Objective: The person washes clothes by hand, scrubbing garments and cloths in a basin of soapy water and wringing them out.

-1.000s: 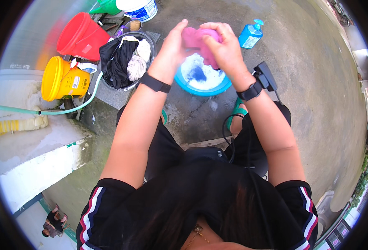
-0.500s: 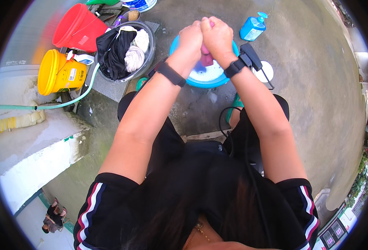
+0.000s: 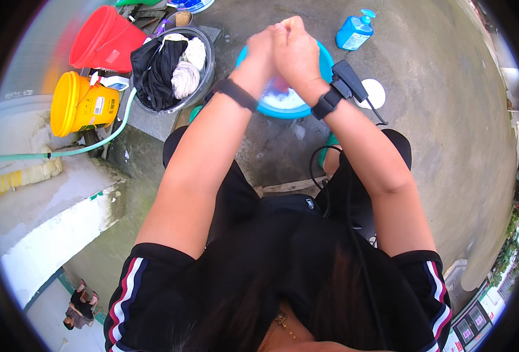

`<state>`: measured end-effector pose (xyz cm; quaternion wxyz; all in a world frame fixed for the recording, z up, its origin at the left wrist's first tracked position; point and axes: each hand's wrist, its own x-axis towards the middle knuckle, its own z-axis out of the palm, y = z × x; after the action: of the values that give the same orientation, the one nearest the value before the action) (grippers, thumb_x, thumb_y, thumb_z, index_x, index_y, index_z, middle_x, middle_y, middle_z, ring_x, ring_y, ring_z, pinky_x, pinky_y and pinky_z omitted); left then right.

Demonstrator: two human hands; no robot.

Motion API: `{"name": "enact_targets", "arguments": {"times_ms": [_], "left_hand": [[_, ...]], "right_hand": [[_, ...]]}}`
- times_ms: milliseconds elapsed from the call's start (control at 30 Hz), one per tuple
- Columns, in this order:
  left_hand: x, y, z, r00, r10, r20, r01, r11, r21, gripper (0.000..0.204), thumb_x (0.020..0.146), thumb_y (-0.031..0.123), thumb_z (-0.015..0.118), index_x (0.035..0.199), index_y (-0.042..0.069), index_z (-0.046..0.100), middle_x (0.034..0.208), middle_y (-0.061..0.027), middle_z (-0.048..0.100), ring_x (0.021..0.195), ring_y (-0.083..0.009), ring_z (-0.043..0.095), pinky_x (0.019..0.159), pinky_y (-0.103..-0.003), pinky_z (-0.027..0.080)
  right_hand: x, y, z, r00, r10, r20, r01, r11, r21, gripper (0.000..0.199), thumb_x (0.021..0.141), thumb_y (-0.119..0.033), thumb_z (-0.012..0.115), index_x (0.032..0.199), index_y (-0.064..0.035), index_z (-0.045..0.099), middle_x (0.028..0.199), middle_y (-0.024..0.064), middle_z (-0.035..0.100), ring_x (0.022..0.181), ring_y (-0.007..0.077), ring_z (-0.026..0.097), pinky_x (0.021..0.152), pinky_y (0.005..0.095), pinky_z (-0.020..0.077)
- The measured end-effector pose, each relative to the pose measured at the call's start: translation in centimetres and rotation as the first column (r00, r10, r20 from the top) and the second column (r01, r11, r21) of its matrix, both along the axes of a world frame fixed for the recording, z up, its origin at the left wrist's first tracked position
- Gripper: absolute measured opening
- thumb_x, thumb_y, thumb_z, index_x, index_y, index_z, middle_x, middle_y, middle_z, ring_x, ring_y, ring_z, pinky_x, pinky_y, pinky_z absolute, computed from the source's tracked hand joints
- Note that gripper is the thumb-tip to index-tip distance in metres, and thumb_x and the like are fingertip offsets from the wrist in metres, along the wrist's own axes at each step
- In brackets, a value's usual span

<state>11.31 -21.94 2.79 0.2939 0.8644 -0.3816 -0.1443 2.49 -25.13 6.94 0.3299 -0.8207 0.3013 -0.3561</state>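
Observation:
My left hand (image 3: 260,51) and my right hand (image 3: 297,57) are pressed together above a blue basin (image 3: 290,114). Both are closed on a wet-looking pink cloth (image 3: 279,85); most of it is hidden behind my hands, and only a blurred pink part shows beneath them. White suds (image 3: 286,102) cover the water inside the basin. Each wrist wears a dark band, and the right one also carries a black device with a cable.
Left of the basin stands a tub (image 3: 208,73) of black and white laundry, beside a red bucket (image 3: 110,42) and a yellow bucket (image 3: 95,107). A pale green hose (image 3: 104,145) runs past them. A blue pump bottle (image 3: 355,32) and a white disc (image 3: 373,94) lie to the right.
My hands have shifted slightly left and turned against each other, my right hand now covering more of the pink cloth. Less of the cloth shows below them.

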Motion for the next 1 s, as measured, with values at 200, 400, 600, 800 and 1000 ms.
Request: {"name": "enact_targets", "arguments": {"times_ms": [200,400,600,800,1000], "left_hand": [[-3.9,-1.8,2.2,0.455,0.082,-0.887,-0.608,0.756,-0.242,0.026,0.085,0.016,0.056,0.084,-0.009,0.060,0.078,-0.0143,0.062,0.064,-0.0191,0.058,0.053,-0.036,0.047],[1.1,-0.9,-4.7,0.827,-0.097,-0.553,-0.146,0.914,-0.378,0.030,0.082,0.034,0.061,0.088,0.005,0.065,0.091,-0.0100,0.069,0.082,-0.0219,0.066,0.064,-0.035,0.051],[-3.7,-0.7,1.7,0.504,0.124,-0.854,-0.563,0.798,-0.217,0.028,0.090,0.026,0.058,0.081,0.000,0.063,0.075,-0.0099,0.061,0.067,-0.0166,0.059,0.055,-0.033,0.046],[-4.7,-1.2,2.8,0.366,0.063,-0.928,-0.618,0.762,-0.192,0.018,0.088,0.021,0.057,0.085,0.003,0.062,0.076,-0.0094,0.063,0.062,-0.0190,0.059,0.052,-0.032,0.044],[-0.8,0.7,0.1,0.535,-0.104,-0.838,-0.428,0.823,-0.375,0.020,0.089,0.017,0.055,0.091,-0.002,0.060,0.082,-0.0120,0.063,0.068,-0.0192,0.059,0.058,-0.033,0.045]], "right_hand": [[-0.7,-5.1,0.3,0.982,-0.166,-0.092,0.176,0.977,0.118,0.012,0.089,-0.014,0.049,0.094,-0.0060,0.057,0.083,0.0200,0.066,0.080,0.0371,0.064,0.071,0.0479,0.0502],[-0.3,0.0,0.3,0.994,0.063,0.093,-0.060,0.997,-0.039,0.007,0.083,-0.010,0.051,0.089,-0.0069,0.054,0.074,0.0207,0.062,0.073,0.0420,0.061,0.065,0.0504,0.0479],[-0.6,-2.9,-0.5,0.995,-0.097,0.013,0.096,0.994,0.052,0.006,0.084,-0.009,0.050,0.088,-0.0067,0.053,0.075,0.0212,0.062,0.074,0.0416,0.061,0.066,0.0502,0.0476],[-1.7,-3.3,0.2,0.991,-0.017,0.133,0.015,1.000,0.011,0.008,0.084,-0.010,0.049,0.085,-0.0061,0.056,0.075,0.0207,0.062,0.074,0.0410,0.062,0.065,0.0480,0.0481],[-1.1,1.2,2.2,0.990,0.088,0.113,-0.099,0.991,0.094,0.009,0.085,-0.013,0.050,0.086,-0.0069,0.056,0.076,0.0212,0.062,0.075,0.0418,0.061,0.066,0.0474,0.0480]]}}
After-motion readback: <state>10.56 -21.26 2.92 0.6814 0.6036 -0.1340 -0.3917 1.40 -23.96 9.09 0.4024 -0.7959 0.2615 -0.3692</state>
